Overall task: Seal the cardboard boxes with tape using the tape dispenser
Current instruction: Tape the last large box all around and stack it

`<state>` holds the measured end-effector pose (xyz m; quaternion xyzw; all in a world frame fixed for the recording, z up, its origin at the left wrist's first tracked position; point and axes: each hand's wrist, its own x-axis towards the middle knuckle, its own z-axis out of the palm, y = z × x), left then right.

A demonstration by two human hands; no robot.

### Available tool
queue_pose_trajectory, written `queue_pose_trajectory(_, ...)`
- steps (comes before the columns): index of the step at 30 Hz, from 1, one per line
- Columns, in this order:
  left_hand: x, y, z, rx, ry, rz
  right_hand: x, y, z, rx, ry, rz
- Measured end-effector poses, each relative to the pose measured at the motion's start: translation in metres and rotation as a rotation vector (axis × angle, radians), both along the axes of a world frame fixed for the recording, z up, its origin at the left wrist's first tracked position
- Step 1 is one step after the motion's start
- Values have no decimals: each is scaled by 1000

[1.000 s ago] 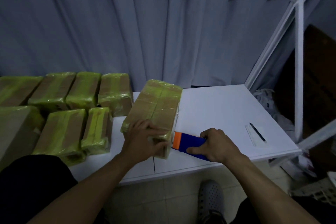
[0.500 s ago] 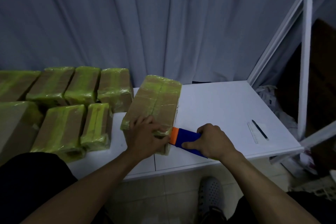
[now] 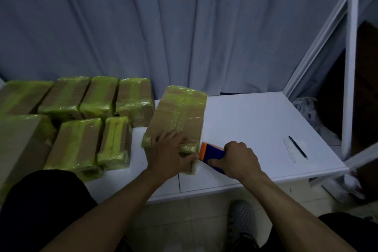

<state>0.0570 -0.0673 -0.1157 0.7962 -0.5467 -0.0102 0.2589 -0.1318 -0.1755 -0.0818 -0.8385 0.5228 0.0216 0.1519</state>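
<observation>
Since a second ago the blue-and-orange tape dispenser (image 3: 212, 154) has slid left until its orange nose meets the near right corner of the cardboard box (image 3: 177, 120), and the left hand (image 3: 169, 155) has spread further over that corner.

Largest first: the white table (image 3: 255, 125) fills the middle of the frame, with a grey curtain (image 3: 184, 37) behind it. At left sit the finished boxes (image 3: 81, 120), a cluster wrapped in shiny yellow-green tape. The box in hand lies just left of centre, long side running away from the person, its top already striped with tape. It looks stiff and light enough to skid, and the glossy tape will be slick, so pressing down flat on the near end, as the left hand does now, seems the sound hold; the palm is open and bearing down rather than gripping.

The right hand (image 3: 240, 159) is clenched around the dispenser's blue body, low centre-right of the frame. That rigid shell is best held by the body, well back from the orange cutting end.

A pen (image 3: 297, 147) lies on a ruler at right.
</observation>
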Motion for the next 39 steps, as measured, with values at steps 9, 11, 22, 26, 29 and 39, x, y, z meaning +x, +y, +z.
queue_pose_trajectory(9, 5, -14, -10, 289, 45, -219, -21, -13, 13, 8, -181, -104)
queue_pose_trajectory(11, -2, -7, -4, 241, -8, -168, -28, -15, 16, 1, -245, -139)
queue_pose_trajectory(22, -31, 35, 45, 288, -90, -233, -36, -2, 21, -15, -407, -177)
queue_pose_trajectory(26, -33, 52, 49, 472, -191, -159, -27, 7, 25, 49, -503, -131)
queue_pose_trajectory(29, -26, 63, 47, 522, -180, -59, -18, 15, 29, 108, -555, -90)
queue_pose_trajectory(39, 25, 72, 52, 615, -137, 54, 12, 34, 32, 287, -626, 27)
